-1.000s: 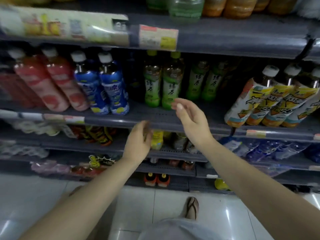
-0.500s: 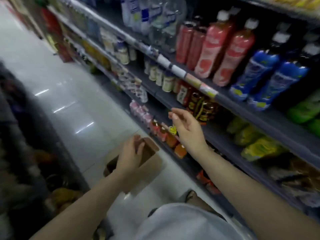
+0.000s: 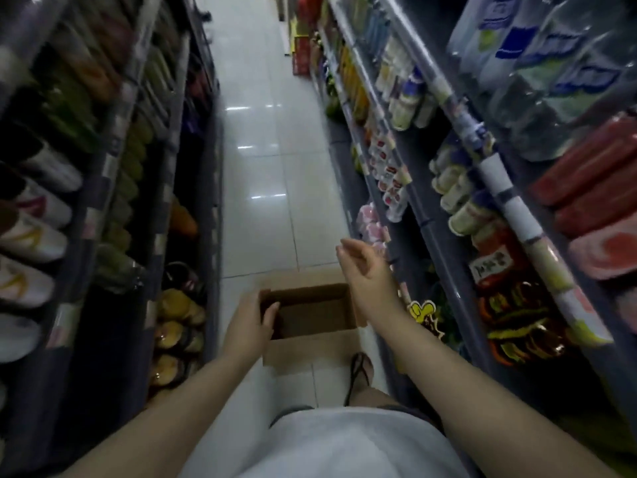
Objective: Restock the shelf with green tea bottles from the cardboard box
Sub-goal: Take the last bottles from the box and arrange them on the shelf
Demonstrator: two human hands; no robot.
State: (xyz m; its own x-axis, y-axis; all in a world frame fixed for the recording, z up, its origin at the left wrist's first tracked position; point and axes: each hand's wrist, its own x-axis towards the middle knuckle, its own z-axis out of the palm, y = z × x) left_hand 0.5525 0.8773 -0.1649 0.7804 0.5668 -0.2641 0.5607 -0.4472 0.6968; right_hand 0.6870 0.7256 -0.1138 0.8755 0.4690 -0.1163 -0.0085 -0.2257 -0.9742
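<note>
Left hand (image 3: 251, 323) curled over the near-left rim of the cardboard box (image 3: 312, 350), fingers hooked inside the wall, gripping cardboard and no bottle. Right hand (image 3: 362, 267) hovering above the box's far-right corner, fingers loosely spread, holding nothing. Box resting on the floor (image 3: 262, 174) of the aisle, flaps open, interior dark; no green tea bottles to be made out inside, possibly none left. Shelf (image 3: 444, 236) of drinks just to the right. Step in hand, seemingly: going back to the box for more stock. Next: reaching in for a bottle, or lifting the box away if empty
</note>
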